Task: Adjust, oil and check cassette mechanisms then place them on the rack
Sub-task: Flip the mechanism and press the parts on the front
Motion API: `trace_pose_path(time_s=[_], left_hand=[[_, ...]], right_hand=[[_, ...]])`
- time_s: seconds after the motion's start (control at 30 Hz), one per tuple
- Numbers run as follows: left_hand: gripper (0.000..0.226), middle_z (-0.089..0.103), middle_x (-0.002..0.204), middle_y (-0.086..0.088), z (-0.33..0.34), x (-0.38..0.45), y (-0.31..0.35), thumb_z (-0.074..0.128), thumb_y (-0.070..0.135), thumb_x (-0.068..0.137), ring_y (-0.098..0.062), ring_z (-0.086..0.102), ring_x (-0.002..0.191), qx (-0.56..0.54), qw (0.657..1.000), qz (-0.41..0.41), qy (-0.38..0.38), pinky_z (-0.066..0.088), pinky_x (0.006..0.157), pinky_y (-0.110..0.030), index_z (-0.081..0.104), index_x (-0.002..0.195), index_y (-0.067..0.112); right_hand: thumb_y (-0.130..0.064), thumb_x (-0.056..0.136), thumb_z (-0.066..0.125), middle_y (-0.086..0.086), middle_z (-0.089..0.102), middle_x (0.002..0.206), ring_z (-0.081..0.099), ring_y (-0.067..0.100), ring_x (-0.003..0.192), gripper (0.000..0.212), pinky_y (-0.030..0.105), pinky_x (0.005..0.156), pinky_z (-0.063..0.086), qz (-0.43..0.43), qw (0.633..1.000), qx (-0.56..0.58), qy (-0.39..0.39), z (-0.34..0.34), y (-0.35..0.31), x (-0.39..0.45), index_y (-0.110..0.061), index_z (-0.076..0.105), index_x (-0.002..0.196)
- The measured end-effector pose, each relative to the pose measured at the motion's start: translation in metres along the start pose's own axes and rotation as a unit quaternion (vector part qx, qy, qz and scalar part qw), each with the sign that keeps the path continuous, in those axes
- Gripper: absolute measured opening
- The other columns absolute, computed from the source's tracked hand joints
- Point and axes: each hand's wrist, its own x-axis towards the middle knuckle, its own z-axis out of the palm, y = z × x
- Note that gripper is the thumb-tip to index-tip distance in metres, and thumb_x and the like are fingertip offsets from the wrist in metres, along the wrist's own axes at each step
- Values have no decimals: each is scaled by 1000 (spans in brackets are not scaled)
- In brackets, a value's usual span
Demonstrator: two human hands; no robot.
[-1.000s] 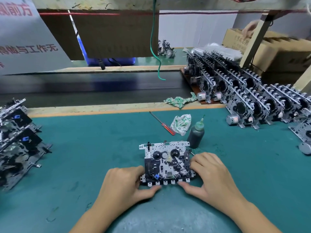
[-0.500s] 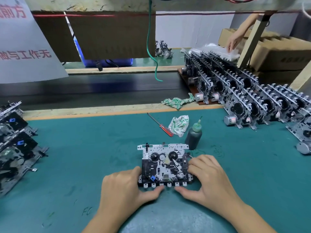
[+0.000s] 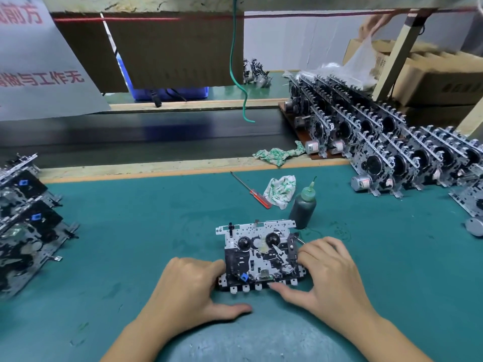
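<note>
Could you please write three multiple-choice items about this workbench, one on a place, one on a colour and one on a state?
1. Where does the dark oil bottle with the green nozzle stand?
A. on the black conveyor belt
B. just beyond the flat metal cassette mechanism
C. in the cardboard box

2. What colour is the handle of the small screwdriver?
A. red
B. yellow
C. black

3. How is the mechanism held?
A. lifted by one hand
B. lying untouched
C. flat on the green mat, the left hand and right hand at its sides

Answers: 1 B, it sits behind the mechanism's far right corner; 2 A, the handle is red; 3 C, both hands flank it.
</note>
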Motion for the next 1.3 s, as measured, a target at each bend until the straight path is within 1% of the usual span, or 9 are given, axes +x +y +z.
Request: trace_pose_path(time_s=[0.13,0.27,0.43,0.63,0.8,0.97,1.1,1.2,1.3], left_hand=[[59,39,34,4,2,-1,5,53,77,57,-15,43,31,18,996,-83,8,32,32,-17,46,49,19],[58,39,33,2,6,0,9,52,77,58,-15,43,30,32,992,-117,28,30,33,-18,45,46,20],[56,38,31,-2,6,3,14,50,72,54,-20,44,28,36,984,-172,38,28,35,-19,44,44,18],[55,37,36,9,-1,0,-2,55,71,59,-11,40,34,-31,996,-83,-11,34,35,-20,41,51,18],[51,35,35,2,2,-1,-1,55,57,72,-19,37,30,43,998,-45,27,25,34,-18,45,47,13],[62,37,37,2,1,1,-3,45,65,83,-19,38,31,56,997,-9,43,24,36,-20,47,49,13],[62,37,36,4,0,1,5,53,76,62,-16,38,31,20,998,-50,19,23,36,-21,41,50,17],[59,38,33,2,5,0,13,53,71,62,-19,40,29,18,993,-115,32,25,35,-17,42,46,16],[59,36,32,1,8,1,13,54,71,61,-21,38,29,8,991,-132,34,28,34,-17,42,44,15]], right_hand=[[-61,75,55,-3,54,66,53,21,63,51,29,80,37,-35,999,23,-16,0,3,0,-12,55,60],[-57,81,52,-3,53,66,53,19,63,49,30,82,38,-60,998,-5,-27,0,6,0,-13,55,60],[-63,72,63,-4,48,66,45,18,64,53,29,81,38,-47,996,62,-48,0,4,1,-12,53,63],[-56,78,55,-3,53,64,51,21,62,48,30,79,38,-29,999,4,-16,2,1,-1,-11,57,61],[-58,72,60,-2,52,67,50,21,64,48,29,78,37,-26,997,50,-49,0,4,1,-11,57,65],[-57,72,63,-2,49,65,46,19,62,48,28,75,38,-41,997,53,-41,-2,5,0,-11,54,61],[-55,76,56,-1,52,64,50,21,60,47,30,73,38,-40,998,24,-29,0,2,0,-11,56,60],[-55,74,61,-2,49,64,46,20,60,46,29,72,37,-35,997,58,-37,-1,3,0,-12,54,60],[-57,70,65,-4,46,64,42,16,62,48,25,72,36,-35,995,88,-39,-1,4,1,-12,52,60]])
